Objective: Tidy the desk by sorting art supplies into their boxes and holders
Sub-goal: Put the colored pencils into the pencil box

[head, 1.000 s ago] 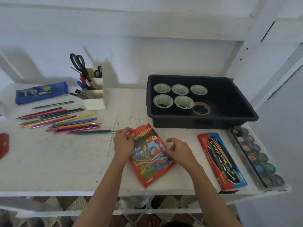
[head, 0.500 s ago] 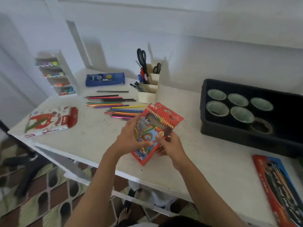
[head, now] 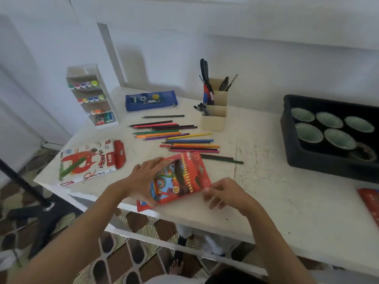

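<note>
The left hand [head: 143, 181] grips the box [head: 180, 179] steady; fingers of the right hand [head: 223, 193] pinch its flap [head: 200, 169], probably to open it for the pencils [head: 190, 141].

The left hand [head: 143, 179] grips the pencil box [head: 182, 179] and covers its left side. The right hand [head: 224, 193] is blurred at the box's flap; whether its fingers pinch it cannot be told. Far right of it, a red box [head: 370, 201] and the black tray [head: 307, 161] run off the edge. Beyond the left hand, small items in the shelf holder [head: 82, 72] are too blurred to name
</note>
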A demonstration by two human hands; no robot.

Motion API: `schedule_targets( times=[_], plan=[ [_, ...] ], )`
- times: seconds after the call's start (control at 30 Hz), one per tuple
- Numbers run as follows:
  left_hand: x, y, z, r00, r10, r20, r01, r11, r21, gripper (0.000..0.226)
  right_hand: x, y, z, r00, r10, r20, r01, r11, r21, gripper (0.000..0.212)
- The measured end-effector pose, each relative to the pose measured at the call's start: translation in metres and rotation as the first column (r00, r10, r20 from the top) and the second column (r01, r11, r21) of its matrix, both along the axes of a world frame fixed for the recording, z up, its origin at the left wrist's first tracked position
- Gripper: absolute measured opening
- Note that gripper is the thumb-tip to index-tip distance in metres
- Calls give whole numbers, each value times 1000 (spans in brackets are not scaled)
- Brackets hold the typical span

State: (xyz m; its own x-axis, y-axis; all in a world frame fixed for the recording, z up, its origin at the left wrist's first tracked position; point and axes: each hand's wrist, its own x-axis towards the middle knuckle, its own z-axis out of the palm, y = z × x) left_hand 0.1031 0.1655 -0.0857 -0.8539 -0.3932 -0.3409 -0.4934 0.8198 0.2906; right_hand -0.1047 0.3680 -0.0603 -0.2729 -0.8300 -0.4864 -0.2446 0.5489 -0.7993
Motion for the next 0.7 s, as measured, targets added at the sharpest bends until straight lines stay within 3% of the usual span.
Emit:
schedule_targets(
  times=[0.13,0.23,0.3,0.47,0.57,0.7],
  plan=[
    [1,-17,-5,979,-178,100,181,983,-17,121,-25,-8,1,926,-278,-256,284,959,-14,31],
    [-1,-24,-7,958,-263,111,265,964,3,120,-38,-30,-7,842,-372,-392,329,928,-173,15],
    [-2,-29,-7,949,-299,105,299,954,13,121,-41,-48,-16,784,-310,-538,218,949,-230,8],
    [8,-40,-12,960,-272,60,273,962,-10,110,-37,-75,-36,605,-137,-784,88,991,-105,16],
    [23,-40,-20,980,-195,-51,195,981,-4,111,-38,-78,-44,544,-79,-836,37,997,-70,16],
    [39,-34,-37,978,-75,-195,80,997,19,117,-36,-79,-45,547,-106,-831,32,994,-105,13]
  ],
)
